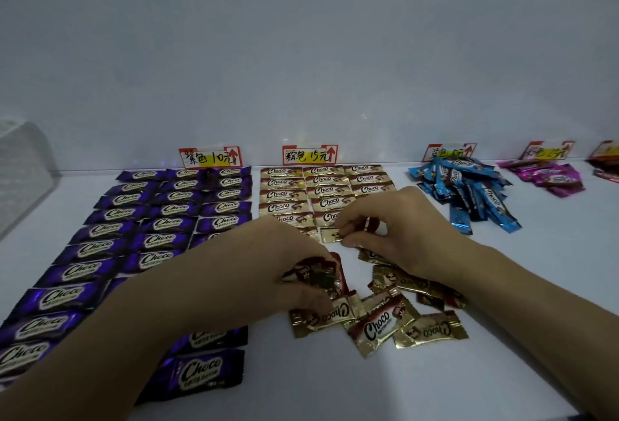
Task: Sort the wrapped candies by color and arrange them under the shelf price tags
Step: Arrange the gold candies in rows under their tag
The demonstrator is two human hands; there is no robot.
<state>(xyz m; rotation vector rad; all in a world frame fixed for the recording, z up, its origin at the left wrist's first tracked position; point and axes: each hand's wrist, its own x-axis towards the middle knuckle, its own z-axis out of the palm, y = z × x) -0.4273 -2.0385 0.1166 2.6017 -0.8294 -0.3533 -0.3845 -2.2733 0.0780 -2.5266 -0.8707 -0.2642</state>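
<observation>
On the white shelf [502, 286], the purple candies [160, 223] lie in three neat columns filling the left of the frame, running down from the purple price tag [210, 157] on the back wall. Under the brown price tag [310, 155] at centre, the gold rows [321, 182] sit three across at the top, all with the "Choco" lettering facing up.

The right hand [395, 229] is just below those rows. Its thumb and forefinger pinch a single gold candy [331, 234] by one end at the foot of the middle column; the other fingers are curled. The left hand [294, 266] is lower and a little to the left, fingers bent round a bunch of gold candies [318, 276] that stick out of its grip. Its forearm lies across the lower purple columns.

Between and below the two hands, loose gold candies [385, 316] lie in a jumble at all angles, some overlapping, some upside down.

Upper right, blue candies [465, 193] are heaped untidily under the blue price tag [450, 152], and further right magenta candies [549, 177] lie under another tag [547, 150]. A translucent plastic container [23, 172] stands at the left edge.
</observation>
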